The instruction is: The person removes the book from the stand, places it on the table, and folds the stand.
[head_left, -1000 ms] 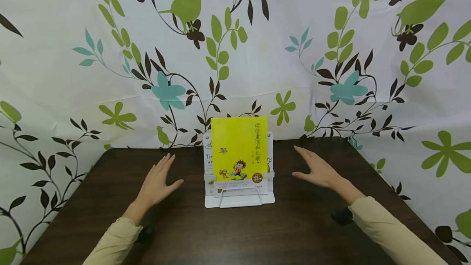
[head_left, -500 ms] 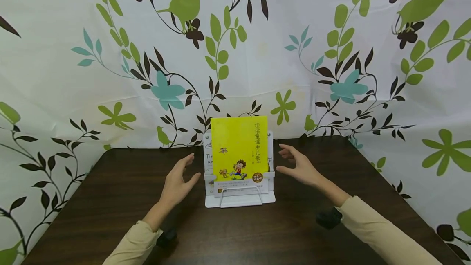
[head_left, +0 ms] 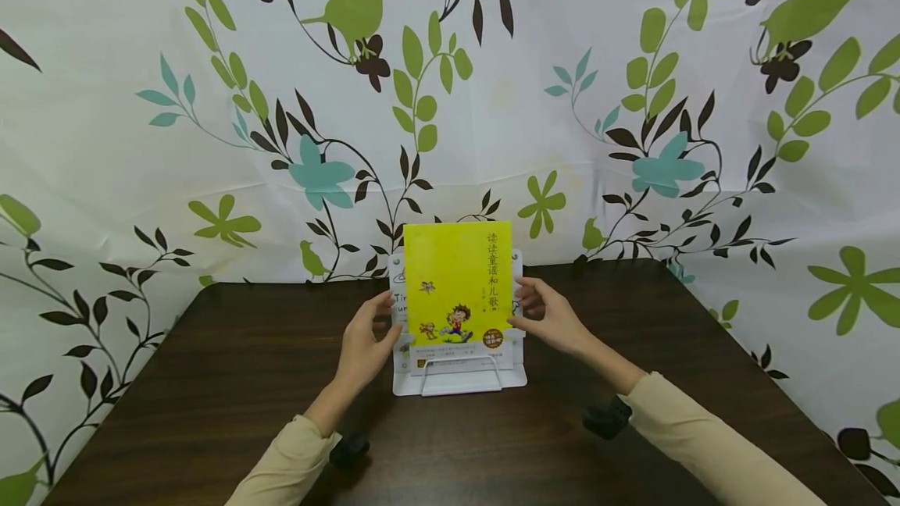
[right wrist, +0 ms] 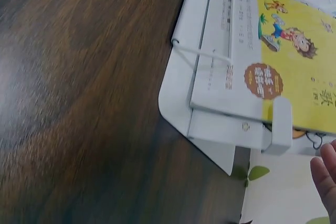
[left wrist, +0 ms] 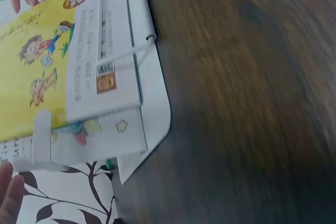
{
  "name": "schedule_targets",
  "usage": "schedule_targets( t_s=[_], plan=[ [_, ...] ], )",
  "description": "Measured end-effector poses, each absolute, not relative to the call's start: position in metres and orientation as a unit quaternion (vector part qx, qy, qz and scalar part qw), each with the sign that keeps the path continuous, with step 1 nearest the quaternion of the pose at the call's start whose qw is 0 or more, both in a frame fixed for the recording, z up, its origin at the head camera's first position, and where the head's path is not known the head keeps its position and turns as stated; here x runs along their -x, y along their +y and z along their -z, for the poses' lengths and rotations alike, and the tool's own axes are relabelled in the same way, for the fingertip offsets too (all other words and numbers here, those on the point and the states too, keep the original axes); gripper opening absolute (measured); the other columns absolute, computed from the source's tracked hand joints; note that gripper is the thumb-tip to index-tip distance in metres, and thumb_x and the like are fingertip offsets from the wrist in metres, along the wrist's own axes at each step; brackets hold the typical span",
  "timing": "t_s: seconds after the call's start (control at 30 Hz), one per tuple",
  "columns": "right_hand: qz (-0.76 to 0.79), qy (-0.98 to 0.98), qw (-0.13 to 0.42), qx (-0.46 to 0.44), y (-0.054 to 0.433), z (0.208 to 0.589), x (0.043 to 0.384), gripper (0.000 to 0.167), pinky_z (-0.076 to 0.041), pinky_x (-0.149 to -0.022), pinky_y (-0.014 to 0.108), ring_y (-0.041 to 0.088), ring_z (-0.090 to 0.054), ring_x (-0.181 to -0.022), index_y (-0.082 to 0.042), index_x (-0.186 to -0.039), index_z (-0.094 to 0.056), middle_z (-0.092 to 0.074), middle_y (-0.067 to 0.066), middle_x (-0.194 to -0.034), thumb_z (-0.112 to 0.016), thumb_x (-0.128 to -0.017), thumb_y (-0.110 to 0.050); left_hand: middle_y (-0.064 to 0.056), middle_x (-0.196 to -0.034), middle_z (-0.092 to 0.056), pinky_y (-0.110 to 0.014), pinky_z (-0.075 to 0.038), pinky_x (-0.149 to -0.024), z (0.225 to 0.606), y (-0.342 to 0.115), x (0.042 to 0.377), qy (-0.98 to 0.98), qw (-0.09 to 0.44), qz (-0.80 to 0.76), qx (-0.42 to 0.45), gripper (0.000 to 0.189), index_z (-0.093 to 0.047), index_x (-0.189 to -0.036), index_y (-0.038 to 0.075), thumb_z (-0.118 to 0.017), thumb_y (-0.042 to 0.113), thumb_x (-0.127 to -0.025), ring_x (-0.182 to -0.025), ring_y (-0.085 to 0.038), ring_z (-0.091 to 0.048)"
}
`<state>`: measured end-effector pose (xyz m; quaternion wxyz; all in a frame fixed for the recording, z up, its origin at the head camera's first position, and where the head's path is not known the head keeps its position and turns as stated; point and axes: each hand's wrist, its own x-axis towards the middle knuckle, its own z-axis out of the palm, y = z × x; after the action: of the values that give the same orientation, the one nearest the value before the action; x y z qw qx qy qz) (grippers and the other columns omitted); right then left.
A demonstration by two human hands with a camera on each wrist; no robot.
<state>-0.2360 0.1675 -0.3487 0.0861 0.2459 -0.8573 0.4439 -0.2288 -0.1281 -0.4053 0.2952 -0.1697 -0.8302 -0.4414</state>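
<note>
- Leaf-and-bird curtain (head_left: 450, 100) hangs behind the dark wood counter (head_left: 211, 412).
- White book stand (head_left: 458, 381) sits at the counter's back centre; its wire clip crosses the lower front.
- Yellow book (head_left: 457, 287) stands upright in the stand, another book behind it.
- My left hand (head_left: 366, 346) is at the book's left edge, right hand (head_left: 551, 318) at its right edge; fingers loosely curled, whether they pinch it I can't tell.

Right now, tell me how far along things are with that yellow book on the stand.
Done: both hands have reached the yellow book, which stands upright on the white book stand on the dark table. In hand: the left hand is at its left edge and the right hand at its right edge; a firm grip cannot be confirmed. Left: the book sits behind the stand's page clips, not lifted.
</note>
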Motion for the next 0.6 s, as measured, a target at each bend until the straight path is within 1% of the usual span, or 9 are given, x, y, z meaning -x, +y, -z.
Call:
schedule_targets(
  t_s=[0.1,0.2,0.33,0.4,0.6],
  plan=[
    [-0.448,-0.855,0.091,-0.245,0.163,0.348,0.236,0.06,-0.046,-0.079,0.053,0.042,-0.052,-0.093,0.013,-0.126,-0.04,-0.052,0.029,-0.106,-0.069,-0.075,0.002,-0.017,-0.106,-0.057,-0.04,-0.052,-0.07,0.406,-0.124,0.23,-0.825,0.296,0.453,0.163,0.048,-0.051,-0.121,-0.003,-0.066,-0.006,-0.076,-0.092,-0.03,-0.059],
    [-0.455,-0.852,0.093,-0.243,0.16,0.347,0.235,0.06,-0.045,-0.079,0.055,0.043,-0.052,-0.093,0.014,-0.126,-0.04,-0.051,0.03,-0.106,-0.07,-0.075,0.002,-0.017,-0.106,-0.058,-0.042,-0.052,-0.07,0.407,-0.122,0.232,-0.821,0.294,0.464,0.153,0.046,-0.051,-0.121,-0.003,-0.064,-0.007,-0.077,-0.091,-0.029,-0.059],
    [-0.46,-0.85,0.097,-0.238,0.157,0.346,0.234,0.06,-0.045,-0.078,0.055,0.043,-0.051,-0.093,0.014,-0.126,-0.039,-0.05,0.03,-0.105,-0.069,-0.076,0.002,-0.016,-0.106,-0.058,-0.043,-0.052,-0.07,0.408,-0.119,0.234,-0.817,0.293,0.477,0.138,0.045,-0.052,-0.12,-0.003,-0.063,-0.007,-0.077,-0.09,-0.027,-0.059],
    [-0.457,-0.851,0.103,-0.238,0.157,0.348,0.235,0.058,-0.046,-0.077,0.052,0.041,-0.052,-0.092,0.014,-0.125,-0.04,-0.051,0.028,-0.105,-0.069,-0.077,0.0,-0.016,-0.105,-0.058,-0.043,-0.052,-0.07,0.409,-0.118,0.234,-0.815,0.294,0.482,0.131,0.044,-0.052,-0.12,-0.003,-0.063,-0.007,-0.077,-0.089,-0.027,-0.059],
    [-0.456,-0.852,0.12,-0.225,0.154,0.35,0.236,0.055,-0.048,-0.076,0.048,0.037,-0.052,-0.09,0.014,-0.123,-0.041,-0.051,0.025,-0.102,-0.068,-0.077,0.001,-0.015,-0.102,-0.058,-0.038,-0.053,-0.069,0.41,-0.113,0.235,-0.812,0.29,0.493,0.112,0.043,-0.053,-0.119,-0.003,-0.062,-0.006,-0.077,-0.087,-0.025,-0.06]
  ],
)
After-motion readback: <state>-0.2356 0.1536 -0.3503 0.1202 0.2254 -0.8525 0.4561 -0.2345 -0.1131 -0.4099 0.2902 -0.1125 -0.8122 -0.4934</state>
